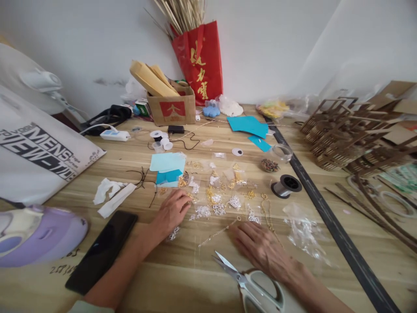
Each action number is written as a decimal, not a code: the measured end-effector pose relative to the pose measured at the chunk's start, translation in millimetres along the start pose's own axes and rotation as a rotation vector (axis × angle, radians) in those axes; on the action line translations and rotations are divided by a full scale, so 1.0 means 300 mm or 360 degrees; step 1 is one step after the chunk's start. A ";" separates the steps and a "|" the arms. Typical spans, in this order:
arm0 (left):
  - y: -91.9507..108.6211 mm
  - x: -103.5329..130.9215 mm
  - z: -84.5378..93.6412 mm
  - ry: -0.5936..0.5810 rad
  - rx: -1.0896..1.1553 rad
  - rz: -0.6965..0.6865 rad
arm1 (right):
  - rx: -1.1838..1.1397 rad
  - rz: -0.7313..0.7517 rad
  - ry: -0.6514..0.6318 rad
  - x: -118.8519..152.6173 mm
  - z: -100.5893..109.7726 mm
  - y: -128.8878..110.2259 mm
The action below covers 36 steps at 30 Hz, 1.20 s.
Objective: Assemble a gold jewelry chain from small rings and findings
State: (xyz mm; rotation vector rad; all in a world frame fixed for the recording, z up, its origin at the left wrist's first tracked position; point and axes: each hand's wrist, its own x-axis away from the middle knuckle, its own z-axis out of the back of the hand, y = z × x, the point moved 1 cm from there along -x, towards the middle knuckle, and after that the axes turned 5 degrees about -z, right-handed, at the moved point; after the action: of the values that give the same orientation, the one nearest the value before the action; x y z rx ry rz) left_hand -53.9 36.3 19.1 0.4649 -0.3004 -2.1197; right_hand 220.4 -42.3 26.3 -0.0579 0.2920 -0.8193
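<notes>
My left hand (173, 209) rests palm down by the small gold and silver findings, its fingers bent together at a gold pile; anything under the fingertips is hidden. My right hand (256, 242) lies on the table with curled fingers, next to one end of a thin chain (219, 232); its fingertips are hidden. Silver rings (219, 209) and gold pieces (213, 196) lie in small heaps between and beyond the hands. A gold chain (267, 211) runs beside my right hand. Scissors (243, 279) with slightly parted blades lie in front of it.
A black phone (102, 250) and purple iron (48, 234) are at left. Blue sheets (167, 163), a wire spool (286, 186) and a bead cup (270, 164) stand farther back. A plastic bag (304, 230) lies right. Behind are a cardboard box (171, 108) and red bag (205, 61).
</notes>
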 end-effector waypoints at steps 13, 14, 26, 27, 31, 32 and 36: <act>0.065 0.026 0.008 -0.0176 0.0401 -0.0258 | -0.0125 -0.0028 -0.0342 -0.010 -0.026 -0.066; 0.079 0.030 0.012 -0.0245 0.0407 -0.0310 | -0.0143 -0.0039 -0.0344 -0.010 -0.031 -0.067; 0.152 0.060 0.002 -0.0742 0.0287 -0.0631 | -0.0166 -0.0134 -0.0289 -0.021 -0.047 -0.081; 0.151 0.059 0.002 -0.0745 0.0286 -0.0627 | -0.0158 -0.0133 -0.0281 -0.020 -0.048 -0.081; 0.151 0.055 0.006 -0.0777 0.0274 -0.0616 | -0.0172 -0.0113 -0.0290 -0.023 -0.049 -0.078; 0.151 0.054 0.007 -0.0787 0.0274 -0.0614 | -0.0180 -0.0113 -0.0295 -0.024 -0.048 -0.077; 0.149 0.056 0.009 -0.0772 0.0316 -0.0615 | -0.0219 -0.0134 -0.0299 -0.029 -0.036 -0.079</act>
State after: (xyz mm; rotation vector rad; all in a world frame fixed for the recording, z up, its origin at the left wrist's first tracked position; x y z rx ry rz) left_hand -30.6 -2.2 35.1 0.1146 -0.7527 -2.5819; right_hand 194.8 -51.6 21.9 -0.2761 0.1692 -0.8696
